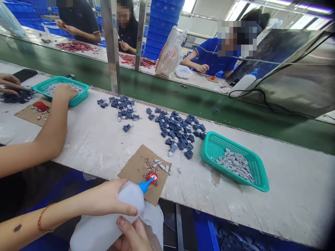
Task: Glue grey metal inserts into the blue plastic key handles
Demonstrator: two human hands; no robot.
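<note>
A white squeeze bottle (96,228) with a blue nozzle (144,186) lies tilted in my two hands. My left hand (115,198) wraps over its upper part, thumb along the side. My right hand (134,235) grips it from below, and its thumb presses near the left thumb; some of its fingers are hidden. The nozzle's tip is at a round red cap (152,177), which holds some shiny clear liquid. Under the cap lies a cardboard piece (134,164) with wet spots and several small grey pieces (162,166) on it.
Dark blue plastic parts (178,127) with grey tips lie heaped beyond the cardboard. To the right stands a green basket (209,153) of small grey pieces. At left, a co-worker's hand (65,91) reaches into another green basket (81,99). Other people sit across the green belt (170,92).
</note>
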